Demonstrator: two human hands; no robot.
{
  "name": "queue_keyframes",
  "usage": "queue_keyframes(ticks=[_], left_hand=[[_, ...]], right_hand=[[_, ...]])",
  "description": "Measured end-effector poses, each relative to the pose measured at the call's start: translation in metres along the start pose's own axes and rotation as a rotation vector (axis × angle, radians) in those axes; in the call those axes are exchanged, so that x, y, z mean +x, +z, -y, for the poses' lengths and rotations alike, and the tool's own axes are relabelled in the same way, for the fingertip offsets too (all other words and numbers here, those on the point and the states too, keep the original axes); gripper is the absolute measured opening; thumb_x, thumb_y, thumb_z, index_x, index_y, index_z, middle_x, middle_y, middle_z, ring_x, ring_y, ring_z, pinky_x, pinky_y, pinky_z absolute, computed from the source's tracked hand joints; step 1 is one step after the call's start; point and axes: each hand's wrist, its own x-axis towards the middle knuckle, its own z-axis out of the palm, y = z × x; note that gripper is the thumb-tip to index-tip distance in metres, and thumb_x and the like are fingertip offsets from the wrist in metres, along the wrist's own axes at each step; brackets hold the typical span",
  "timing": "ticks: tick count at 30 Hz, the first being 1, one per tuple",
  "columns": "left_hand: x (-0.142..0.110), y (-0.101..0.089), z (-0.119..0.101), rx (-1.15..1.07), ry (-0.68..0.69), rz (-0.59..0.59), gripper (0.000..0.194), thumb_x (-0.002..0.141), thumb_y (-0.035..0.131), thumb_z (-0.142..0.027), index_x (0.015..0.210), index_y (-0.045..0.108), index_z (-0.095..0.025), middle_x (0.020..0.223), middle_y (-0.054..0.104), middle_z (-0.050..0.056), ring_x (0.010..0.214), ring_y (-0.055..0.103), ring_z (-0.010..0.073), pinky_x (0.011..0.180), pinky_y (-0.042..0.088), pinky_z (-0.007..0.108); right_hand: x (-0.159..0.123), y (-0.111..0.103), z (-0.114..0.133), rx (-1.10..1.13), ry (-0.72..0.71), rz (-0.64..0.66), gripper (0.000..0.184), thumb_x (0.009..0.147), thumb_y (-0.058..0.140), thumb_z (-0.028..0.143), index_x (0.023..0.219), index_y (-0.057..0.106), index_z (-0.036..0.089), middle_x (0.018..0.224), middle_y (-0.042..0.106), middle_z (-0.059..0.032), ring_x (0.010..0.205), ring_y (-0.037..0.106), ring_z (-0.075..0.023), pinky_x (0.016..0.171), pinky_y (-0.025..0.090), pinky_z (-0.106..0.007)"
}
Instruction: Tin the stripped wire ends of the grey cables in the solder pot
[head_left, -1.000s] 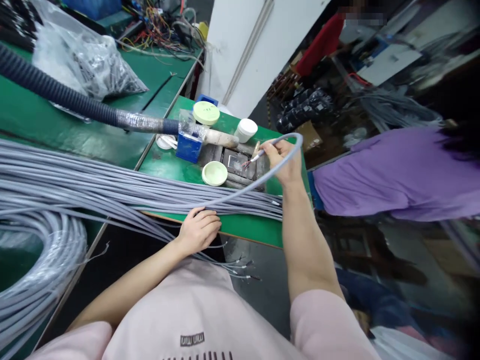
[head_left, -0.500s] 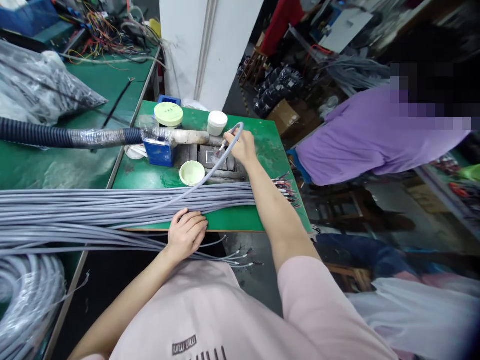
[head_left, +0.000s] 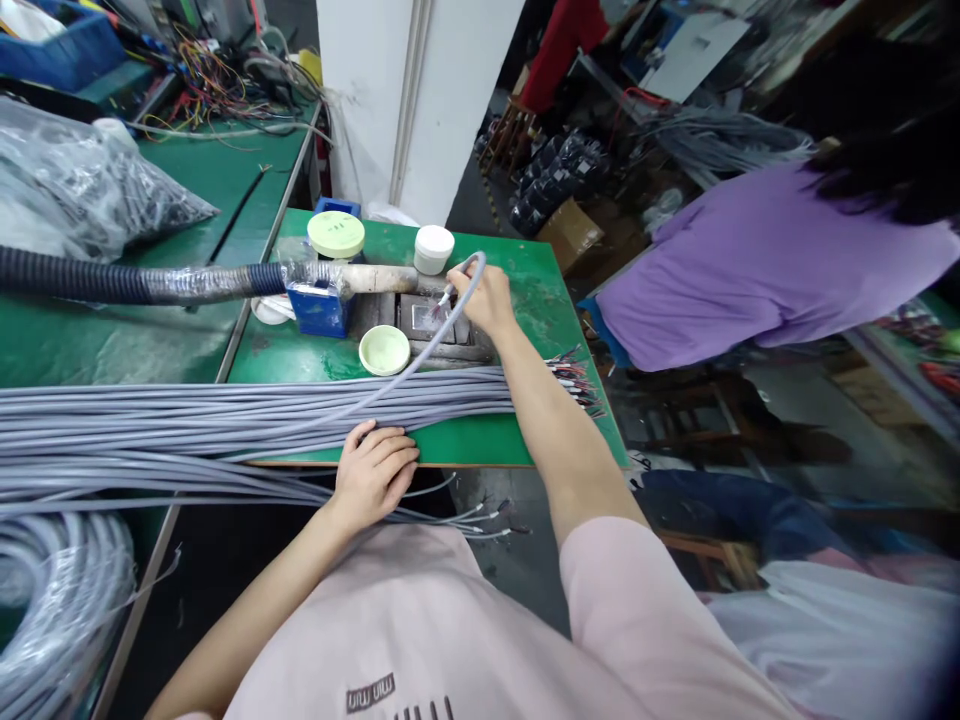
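Grey cable (head_left: 421,349) is running up into the right hand (head_left: 481,300), which is pinching it tightly above a metal tray (head_left: 429,318), while the left hand (head_left: 373,475) is lying spread on the cable bundle (head_left: 225,420).

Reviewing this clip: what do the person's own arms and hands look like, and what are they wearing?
Both arms are bare below short, pale pink sleeves. The left hand and right hand wear no gloves. The matching pink top has a dark printed logo on the chest, with dark bars below it.

Long grey cables (head_left: 150,415), laid parallel
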Motion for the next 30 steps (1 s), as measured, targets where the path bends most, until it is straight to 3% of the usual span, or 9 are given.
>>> queue_keyframes(ticks=[4,6,7,11,13,17,21,26,30], left_hand=[[0.016,-0.049,-0.035,-0.764,-0.055,0.597,0.027,0.089,0.057,-0.033,0.111,0.069,-0.022,0.107,0.072,0.009,0.098,0.068,0.0219,0.092,0.052,0.035],[0.022,-0.066,-0.046,-1.043,-0.123,0.738,0.027,0.088,0.059,-0.035,0.108,0.072,-0.022,0.097,0.074,0.01,0.088,0.07,0.0222,0.08,0.056,0.032],[0.024,-0.069,-0.047,-1.122,-0.216,0.674,0.027,0.088,0.06,-0.036,0.105,0.074,-0.021,0.092,0.075,0.01,0.081,0.07,0.0215,0.075,0.057,0.031],[0.027,-0.048,-0.034,-1.204,-0.615,0.101,0.036,0.079,0.071,-0.042,0.103,0.073,-0.017,0.084,0.073,0.009,0.065,0.065,0.0137,0.061,0.054,0.024],[0.025,-0.034,-0.026,-1.218,-0.701,-0.022,0.039,0.073,0.075,-0.046,0.096,0.074,-0.014,0.076,0.072,0.008,0.06,0.062,0.0114,0.059,0.052,0.022],[0.02,-0.023,-0.026,-1.195,-0.8,-0.1,0.037,0.069,0.078,-0.046,0.081,0.075,-0.012,0.062,0.067,0.004,0.054,0.057,0.0091,0.056,0.05,0.021],[0.016,-0.025,-0.035,-1.166,-0.837,-0.114,0.034,0.064,0.081,-0.044,0.072,0.075,-0.012,0.061,0.066,0.003,0.052,0.055,0.0085,0.055,0.049,0.021],[0.015,-0.027,-0.038,-1.113,-0.852,-0.127,0.033,0.064,0.081,-0.043,0.075,0.075,-0.013,0.06,0.067,0.002,0.053,0.055,0.0082,0.055,0.049,0.021],[0.014,-0.028,-0.037,-1.068,-0.841,-0.138,0.032,0.064,0.081,-0.044,0.071,0.074,-0.013,0.061,0.067,0.003,0.053,0.055,0.0083,0.055,0.048,0.021]], right_hand=[[-0.042,-0.039,0.033,0.006,-0.131,-0.071,0.022,0.092,0.051,0.033,0.087,0.071,0.027,0.091,0.072,-0.0027,0.094,0.066,-0.0248,0.09,0.052,-0.043],[-0.075,-0.057,0.054,0.026,-0.256,-0.022,0.02,0.092,0.052,0.03,0.099,0.07,0.033,0.105,0.071,-0.0022,0.101,0.065,-0.024,0.093,0.052,-0.042],[-0.093,-0.063,0.064,0.066,-0.359,0.02,0.023,0.091,0.053,0.027,0.105,0.069,0.034,0.11,0.071,-0.0023,0.102,0.064,-0.0241,0.093,0.053,-0.042],[-0.155,-0.063,0.086,0.15,-0.754,0.135,0.039,0.087,0.06,0.02,0.124,0.061,0.033,0.114,0.071,-0.0043,0.11,0.062,-0.025,0.091,0.053,-0.046],[-0.178,-0.052,0.09,0.136,-0.818,0.163,0.035,0.09,0.056,0.021,0.123,0.061,0.031,0.113,0.072,-0.006,0.111,0.062,-0.0234,0.091,0.053,-0.045],[-0.205,-0.035,0.091,0.173,-0.801,0.187,0.036,0.092,0.048,0.015,0.122,0.062,0.029,0.111,0.073,-0.0065,0.112,0.062,-0.0215,0.09,0.054,-0.043],[-0.218,-0.028,0.096,0.21,-0.57,0.1,0.039,0.09,0.049,0.011,0.123,0.059,0.028,0.102,0.074,-0.006,0.096,0.069,-0.0209,0.08,0.056,-0.038],[-0.223,-0.02,0.112,0.169,-0.322,0.092,0.004,0.086,0.061,0.025,0.085,0.065,0.024,0.062,0.068,0.0012,0.054,0.062,-0.0145,0.054,0.047,-0.028],[-0.224,-0.016,0.118,0.196,-0.267,0.119,0.014,0.087,0.06,0.024,0.074,0.064,0.023,0.056,0.065,0.0033,0.047,0.058,-0.0116,0.049,0.043,-0.024]])
